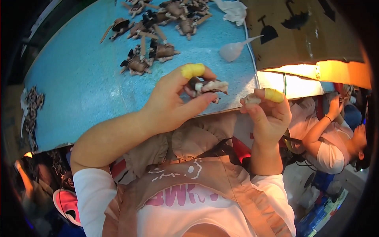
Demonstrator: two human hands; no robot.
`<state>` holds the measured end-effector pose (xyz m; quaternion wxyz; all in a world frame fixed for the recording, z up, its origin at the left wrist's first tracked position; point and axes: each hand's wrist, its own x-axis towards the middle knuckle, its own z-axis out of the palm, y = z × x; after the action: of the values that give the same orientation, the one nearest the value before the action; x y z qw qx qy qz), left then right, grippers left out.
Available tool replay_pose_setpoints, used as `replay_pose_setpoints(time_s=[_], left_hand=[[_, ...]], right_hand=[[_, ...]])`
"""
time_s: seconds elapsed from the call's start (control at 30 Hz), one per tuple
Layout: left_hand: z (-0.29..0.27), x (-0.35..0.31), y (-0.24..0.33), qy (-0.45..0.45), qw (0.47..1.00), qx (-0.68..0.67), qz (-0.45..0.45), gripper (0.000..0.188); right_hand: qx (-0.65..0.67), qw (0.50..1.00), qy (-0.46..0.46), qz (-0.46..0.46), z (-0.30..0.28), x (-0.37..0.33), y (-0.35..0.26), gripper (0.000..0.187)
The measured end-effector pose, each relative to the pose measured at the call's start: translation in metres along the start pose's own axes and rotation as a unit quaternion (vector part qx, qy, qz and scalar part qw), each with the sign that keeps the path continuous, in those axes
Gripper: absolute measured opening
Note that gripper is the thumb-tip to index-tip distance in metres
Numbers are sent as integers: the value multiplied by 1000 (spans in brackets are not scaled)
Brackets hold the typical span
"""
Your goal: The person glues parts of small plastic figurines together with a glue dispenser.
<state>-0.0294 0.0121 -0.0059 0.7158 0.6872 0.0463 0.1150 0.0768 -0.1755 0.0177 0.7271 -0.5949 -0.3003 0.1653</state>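
Observation:
My left hand [167, 98] has its thumb and fingers closed on a small brown and pale toy figure [214, 86], held just above the near edge of the blue tabletop [79, 75]. A little to the right, my right hand [273, 118] pinches a small pale piece [252, 99] between thumb and forefinger. The two held things are apart. Yellow tape wraps a finger on each hand. Beyond my left hand, similar brown figures with dark hats and flat stick-like parts [148, 51] lie on the tabletop.
More figures [173, 12] are heaped at the far side. A translucent squeeze bottle [232, 51] with a thin nozzle lies near crumpled white tissue [233, 11]. A cardboard box [316, 43] stands far right. Brown pieces [33, 114] line the left edge. Another person [331, 146] works at right.

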Motion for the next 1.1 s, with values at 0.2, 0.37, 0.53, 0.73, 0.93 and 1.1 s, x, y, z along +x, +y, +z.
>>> replay_pose_setpoints(time_s=[0.2, 0.37, 0.53, 0.73, 0.93, 1.1], left_hand=[[-3, -1, 1, -18, 984, 131, 119, 28], [-3, -6, 8, -17, 990, 119, 79, 33], [-2, -7, 6, -10, 988, 122, 93, 34], [0, -4, 2, 14, 980, 135, 145, 33], [-1, -5, 3, 5, 976, 165, 139, 34], [-1, -5, 3, 5, 973, 177, 147, 34]], right_hand=[[-330, 894, -106, -284, 23, 25, -8, 30], [-273, 932, -52, -232, 28, 13, -5, 28], [-328, 897, -106, -277, 27, 19, -9, 28], [-254, 943, -73, -204, 22, 18, -3, 28], [-314, 915, -101, -234, 26, 15, -2, 29], [-343, 903, -105, -238, 23, 16, 0, 30]])
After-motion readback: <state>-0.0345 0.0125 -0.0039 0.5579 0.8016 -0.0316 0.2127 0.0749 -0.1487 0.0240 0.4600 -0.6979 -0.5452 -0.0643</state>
